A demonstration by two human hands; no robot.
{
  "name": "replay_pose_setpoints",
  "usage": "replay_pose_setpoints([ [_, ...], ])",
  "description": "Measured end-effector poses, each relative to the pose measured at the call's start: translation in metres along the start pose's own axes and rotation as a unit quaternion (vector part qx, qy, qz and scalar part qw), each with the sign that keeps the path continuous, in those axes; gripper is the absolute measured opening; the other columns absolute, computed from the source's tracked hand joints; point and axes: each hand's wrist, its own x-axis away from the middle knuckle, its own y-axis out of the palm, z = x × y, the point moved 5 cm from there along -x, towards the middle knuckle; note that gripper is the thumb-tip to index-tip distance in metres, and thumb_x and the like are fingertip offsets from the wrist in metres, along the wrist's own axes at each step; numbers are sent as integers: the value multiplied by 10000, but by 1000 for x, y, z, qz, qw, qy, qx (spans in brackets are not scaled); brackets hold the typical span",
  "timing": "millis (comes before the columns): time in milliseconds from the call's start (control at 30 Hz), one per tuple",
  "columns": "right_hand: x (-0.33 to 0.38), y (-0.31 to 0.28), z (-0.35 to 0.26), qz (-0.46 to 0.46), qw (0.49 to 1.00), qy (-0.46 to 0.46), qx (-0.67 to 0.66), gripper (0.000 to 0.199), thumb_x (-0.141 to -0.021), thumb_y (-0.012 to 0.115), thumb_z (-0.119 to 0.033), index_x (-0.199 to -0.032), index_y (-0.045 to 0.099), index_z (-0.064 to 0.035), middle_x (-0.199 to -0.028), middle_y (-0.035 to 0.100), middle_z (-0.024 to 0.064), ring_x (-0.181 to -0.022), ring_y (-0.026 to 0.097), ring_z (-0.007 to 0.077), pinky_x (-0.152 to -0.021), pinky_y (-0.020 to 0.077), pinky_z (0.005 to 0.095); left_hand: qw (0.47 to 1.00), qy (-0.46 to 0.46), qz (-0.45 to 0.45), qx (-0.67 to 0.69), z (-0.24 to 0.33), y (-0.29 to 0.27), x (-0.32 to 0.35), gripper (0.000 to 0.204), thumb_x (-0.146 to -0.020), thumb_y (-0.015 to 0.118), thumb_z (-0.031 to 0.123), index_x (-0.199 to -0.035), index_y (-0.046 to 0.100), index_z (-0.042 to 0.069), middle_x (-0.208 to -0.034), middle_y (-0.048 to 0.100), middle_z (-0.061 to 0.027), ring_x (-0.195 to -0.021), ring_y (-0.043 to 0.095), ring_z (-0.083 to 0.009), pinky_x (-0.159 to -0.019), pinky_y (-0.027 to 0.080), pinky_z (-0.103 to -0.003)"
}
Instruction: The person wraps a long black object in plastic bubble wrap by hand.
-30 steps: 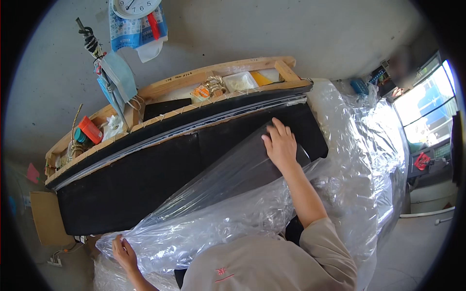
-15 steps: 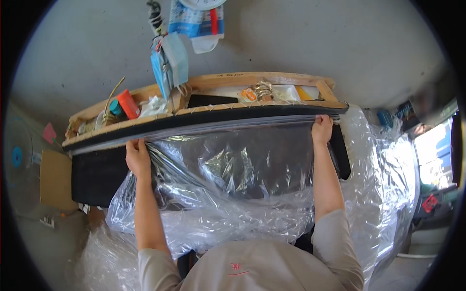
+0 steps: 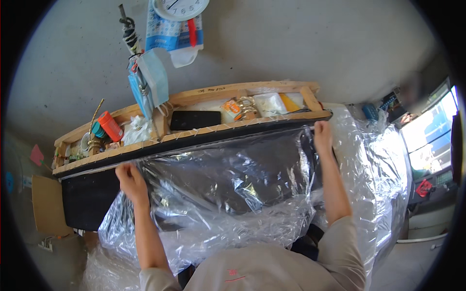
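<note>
A large clear plastic bag [image 3: 228,169] is stretched between my hands over a black work surface [image 3: 87,199]. My left hand [image 3: 132,183] is closed on the bag's upper left edge. At the upper right, my right hand [image 3: 323,137] pinches its other corner, just below the end of the black padded rail [image 3: 228,135]. The top edge of the plastic runs close along this rail. Crumpled folds of it fall toward my lap.
Behind the rail is a wooden tray frame [image 3: 208,89] with a black phone [image 3: 195,120], an orange-red bottle [image 3: 110,127] and coiled ties. Face masks [image 3: 154,77] hang above it. More plastic film [image 3: 383,169] is heaped at right; a cardboard flap [image 3: 47,206] stands at left.
Both hands have come slightly toward me, drawing the plastic's top edge away from the rail. My head view has shifted and tilted, so the frame now sits lower at left.
</note>
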Motion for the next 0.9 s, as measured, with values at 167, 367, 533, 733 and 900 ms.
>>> replay_pose_setpoints([
  [167, 146, -18, -114, -179, 969, -158, 62, 624, -807, 608, -317, -1345, 397, -83, -1389, 343, 240, -1232, 383, 417, -1035, 277, 507, 981, -141, 78, 106, -56, -161, 33, 109, -876, 525, 24, -974, 539, 67, -832, 492, 18, -697, 429, -52, -603, 360, -191],
  [367, 162, -1, -169, -223, 926, -262, 157, 511, -801, 629, -341, -1263, 513, -157, -1097, 567, 132, -892, 535, 277, -746, 419, 382, 729, -132, -327, -587, -103, -241, 115, 150, -771, 536, 105, -904, 595, 68, -846, 645, -173, -792, 622, -377, -699, 480, -485],
  [533, 158, -21, -173, -128, 932, -319, -114, 411, -774, 643, -117, -1175, 554, -98, -969, 582, 69, -768, 569, 255, -717, 439, 375, 910, 195, -287, -225, 94, -106, 141, 343, -672, 503, -66, -993, 591, 16, -1009, 604, -140, -986, 556, -324, -889, 408, -428],
  [733, 216, -39, -111, -134, 962, -221, -90, 275, -744, 641, -47, -1017, 614, -67, -966, 600, 76, -869, 579, 260, -726, 452, 361, 866, 354, -353, 29, 188, 2, 165, 247, -681, 571, -43, -898, 635, 54, -1045, 612, -101, -1080, 547, -294, -945, 386, -465],
  [900, 225, -75, -119, -22, 983, -179, 19, 145, -732, 652, -31, -871, 642, -71, -798, 595, 60, -724, 573, 260, -707, 439, 382, 804, 420, -419, 44, 243, 104, 190, 329, -803, 625, 191, -1095, 593, 43, -1190, 566, -91, -1190, 465, -291, -1006, 330, -462],
])
